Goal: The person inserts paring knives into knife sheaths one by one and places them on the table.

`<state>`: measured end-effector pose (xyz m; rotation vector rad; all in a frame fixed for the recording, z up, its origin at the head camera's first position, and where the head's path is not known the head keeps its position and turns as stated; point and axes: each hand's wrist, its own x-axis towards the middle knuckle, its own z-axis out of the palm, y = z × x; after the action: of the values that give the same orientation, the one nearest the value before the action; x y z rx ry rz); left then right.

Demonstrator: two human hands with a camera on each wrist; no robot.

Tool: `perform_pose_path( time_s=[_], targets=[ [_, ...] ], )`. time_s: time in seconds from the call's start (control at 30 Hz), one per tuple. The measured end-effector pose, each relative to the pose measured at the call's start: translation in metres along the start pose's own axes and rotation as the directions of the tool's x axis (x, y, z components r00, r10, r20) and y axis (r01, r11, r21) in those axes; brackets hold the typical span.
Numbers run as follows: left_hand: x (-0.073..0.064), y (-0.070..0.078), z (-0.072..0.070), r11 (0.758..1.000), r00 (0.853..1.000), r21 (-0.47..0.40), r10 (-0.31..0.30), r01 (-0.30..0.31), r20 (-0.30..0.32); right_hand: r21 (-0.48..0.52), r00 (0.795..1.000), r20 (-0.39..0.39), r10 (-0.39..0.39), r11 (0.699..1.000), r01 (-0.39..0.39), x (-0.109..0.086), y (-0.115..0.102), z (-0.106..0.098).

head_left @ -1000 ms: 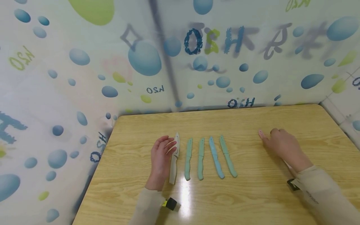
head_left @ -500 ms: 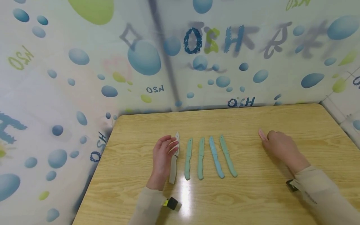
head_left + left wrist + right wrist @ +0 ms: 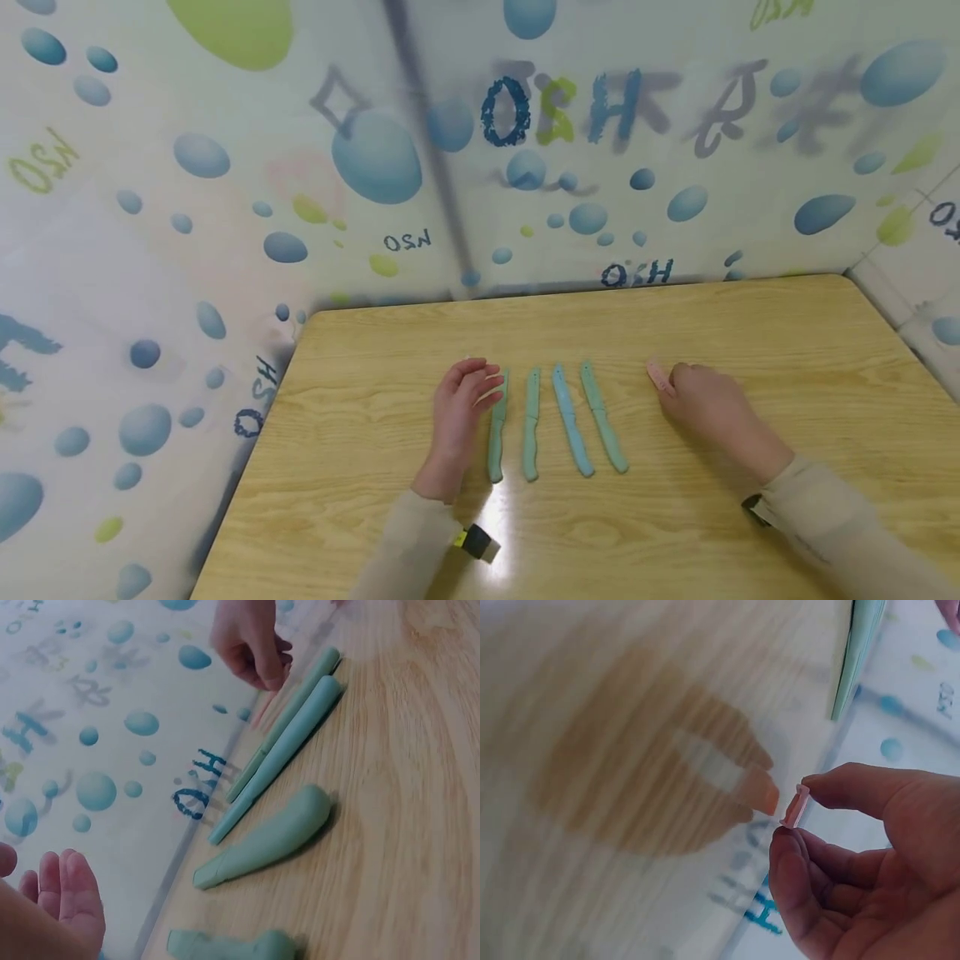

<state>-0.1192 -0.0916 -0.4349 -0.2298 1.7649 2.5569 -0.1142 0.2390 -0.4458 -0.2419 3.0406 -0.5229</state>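
Note:
My right hand [image 3: 705, 408] is above the right half of the table, pinching a slim pink knife sheath [image 3: 659, 377] between thumb and fingers. In the right wrist view its narrow end [image 3: 796, 807] faces the camera; no handle shows behind it. My left hand [image 3: 463, 408] hovers with loosely bent fingers, holding nothing, and its fingertips overlap the leftmost green knife [image 3: 496, 446]. A white knife lies under this hand, hidden but for its tip [image 3: 467, 358]. To the right lie a second green knife [image 3: 531, 433], a blue knife [image 3: 573, 425] and a third green knife [image 3: 606, 421], handles toward me.
The wooden table [image 3: 585, 542] meets a wall [image 3: 337, 192] printed with blue and green drops along its back edge. A small black device [image 3: 476, 542] sits at my left wrist, and a dark one [image 3: 755, 510] at my right.
My right hand has moved left toward the row of knives with the pink sheath. My left hand has shifted right, now covering most of the white knife. The view has shifted slightly.

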Motion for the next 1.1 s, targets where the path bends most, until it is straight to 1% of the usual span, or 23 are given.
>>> perform_pose_path(
  time_s=[0.1, 0.23, 0.27, 0.33, 0.43, 0.5, 0.53, 0.57, 0.6, 0.63, 0.73, 0.8, 0.9, 0.97, 1.0, 1.03, 1.1],
  targets=[
    [-0.001, -0.003, 0.011, 1.000, 0.999, 0.027, -0.005, 0.004, 0.040, -0.009, 0.998, -0.047, -0.037, 0.999, 0.037, -0.002, -0.008, 0.005],
    [-0.002, -0.007, 0.030, 0.998, 0.994, 0.068, -0.014, 0.007, 0.107, -0.021, 0.990, -0.110, -0.084, 0.996, 0.082, -0.004, -0.014, 0.010],
    [-0.002, -0.007, 0.036, 0.997, 0.992, 0.078, -0.018, 0.008, 0.129, -0.022, 0.989, -0.113, -0.090, 0.996, 0.088, -0.004, -0.015, 0.011],
    [-0.001, -0.009, 0.046, 0.994, 0.985, 0.111, -0.026, 0.007, 0.172, -0.006, 0.993, -0.088, -0.082, 0.997, 0.081, -0.005, -0.016, 0.012],
    [0.002, -0.011, 0.064, 0.985, 0.969, 0.172, -0.050, 0.008, 0.241, 0.027, 0.999, -0.038, -0.024, 0.999, 0.025, -0.006, -0.017, 0.009],
    [0.003, -0.013, 0.078, 0.971, 0.956, 0.240, -0.070, 0.000, 0.284, 0.035, 1.000, -0.008, 0.016, 0.999, -0.015, -0.008, -0.014, 0.005],
    [0.004, -0.013, 0.085, 0.961, 0.947, 0.277, -0.082, -0.008, 0.311, 0.040, 0.999, -0.001, 0.034, 0.999, -0.034, -0.009, -0.012, 0.002],
    [0.005, -0.014, 0.092, 0.946, 0.936, 0.325, -0.097, -0.020, 0.338, 0.047, 0.999, 0.001, 0.050, 0.998, -0.050, -0.011, -0.010, -0.001],
    [0.006, -0.015, 0.099, 0.925, 0.925, 0.379, -0.112, -0.037, 0.363, 0.050, 0.998, -0.002, 0.061, 0.997, -0.060, -0.013, -0.007, -0.003],
    [0.006, -0.017, 0.106, 0.899, 0.914, 0.434, -0.124, -0.061, 0.386, 0.050, 0.998, -0.006, 0.060, 0.997, -0.060, -0.015, -0.004, -0.006],
    [0.009, -0.022, 0.124, 0.793, 0.882, 0.588, -0.152, -0.160, 0.446, 0.055, 0.998, -0.024, 0.061, 0.997, -0.059, -0.021, 0.005, -0.011],
    [0.013, -0.028, 0.134, 0.709, 0.866, 0.666, -0.161, -0.232, 0.473, 0.052, 0.998, -0.033, 0.060, 0.997, -0.058, -0.026, 0.009, -0.013],
    [0.020, -0.037, 0.147, 0.581, 0.841, 0.742, -0.170, -0.335, 0.513, 0.047, 0.997, -0.042, 0.065, 0.997, -0.063, -0.034, 0.016, -0.017],
    [0.023, -0.042, 0.154, 0.489, 0.828, 0.782, -0.189, -0.386, 0.528, 0.046, 0.996, -0.043, 0.074, 0.996, -0.072, -0.039, 0.020, -0.020],
    [0.025, -0.045, 0.157, 0.437, 0.823, 0.800, -0.200, -0.411, 0.532, 0.047, 0.996, -0.047, 0.079, 0.996, -0.077, -0.042, 0.022, -0.022],
    [0.027, -0.048, 0.160, 0.377, 0.820, 0.818, -0.211, -0.434, 0.532, 0.048, 0.995, -0.052, 0.085, 0.995, -0.083, -0.044, 0.024, -0.024],
    [0.029, -0.053, 0.165, 0.256, 0.819, 0.844, -0.229, -0.471, 0.526, 0.056, 0.994, -0.046, 0.100, 0.994, -0.097, -0.048, 0.029, -0.028]
  ],
)
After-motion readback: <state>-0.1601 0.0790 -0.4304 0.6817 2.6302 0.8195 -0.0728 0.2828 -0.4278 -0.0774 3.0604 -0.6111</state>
